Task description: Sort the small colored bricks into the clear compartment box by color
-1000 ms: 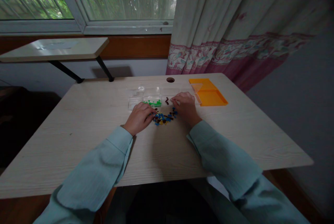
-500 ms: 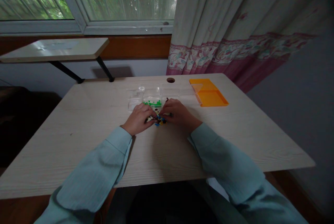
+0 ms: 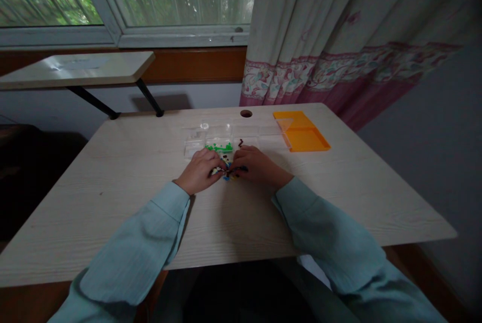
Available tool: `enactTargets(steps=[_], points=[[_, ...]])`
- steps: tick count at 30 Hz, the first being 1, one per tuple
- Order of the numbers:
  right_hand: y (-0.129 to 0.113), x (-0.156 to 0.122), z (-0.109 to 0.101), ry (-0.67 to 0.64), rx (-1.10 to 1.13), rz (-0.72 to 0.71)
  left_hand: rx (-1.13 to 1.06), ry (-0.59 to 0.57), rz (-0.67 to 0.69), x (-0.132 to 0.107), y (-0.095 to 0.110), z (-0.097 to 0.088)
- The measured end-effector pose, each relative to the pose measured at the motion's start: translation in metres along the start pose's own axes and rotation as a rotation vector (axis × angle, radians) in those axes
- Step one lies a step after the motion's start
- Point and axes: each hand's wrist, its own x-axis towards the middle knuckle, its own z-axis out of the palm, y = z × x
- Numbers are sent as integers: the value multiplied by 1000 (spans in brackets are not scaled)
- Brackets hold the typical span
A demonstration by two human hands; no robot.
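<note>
A small pile of tiny coloured pieces (image 3: pixel 226 178), blue, yellow, white and dark, lies on the table between my hands. My left hand (image 3: pixel 201 170) is at the pile's left side, thumb and fingers pinched together over it. From the right, my right hand (image 3: pixel 259 166) reaches in with its fingertips also closed, nearly meeting the left ones. What is between the fingertips is too small to make out. Just beyond the hands is a clear compartment tray (image 3: pixel 195 145). Green pieces (image 3: pixel 223 147) lie in one section, and a few dark brown pieces (image 3: pixel 241 142) in the section beside it.
An orange case (image 3: pixel 307 134) lies at the back right, next to the clear tray. A round hole (image 3: pixel 246 113) is cut near the back edge of the wooden table (image 3: pixel 131 202). A raised white shelf (image 3: pixel 101 69) stands at the back left. Curtains hang behind.
My fingertips have shifted slightly over the pile, and a dark piece now shows near them. The hands otherwise stay in place. The whole view has moved very slightly.
</note>
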Motion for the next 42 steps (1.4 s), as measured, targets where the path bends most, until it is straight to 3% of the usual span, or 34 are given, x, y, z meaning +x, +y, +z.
enactTargets(steps=[12, 15, 23, 29, 42], points=[[3, 4, 1, 31, 81, 24, 10, -39, 31, 0, 0, 2], [7, 3, 0, 101, 91, 83, 10, -40, 25, 0, 0, 5], [18, -3, -4, 397, -107, 426, 11, -29, 24, 1, 3, 7], [37, -10, 7, 524, -167, 533, 4, -20, 37, 1, 4, 4], [45, -11, 17, 489, -199, 583, -1, -12, 24, 1, 4, 4]])
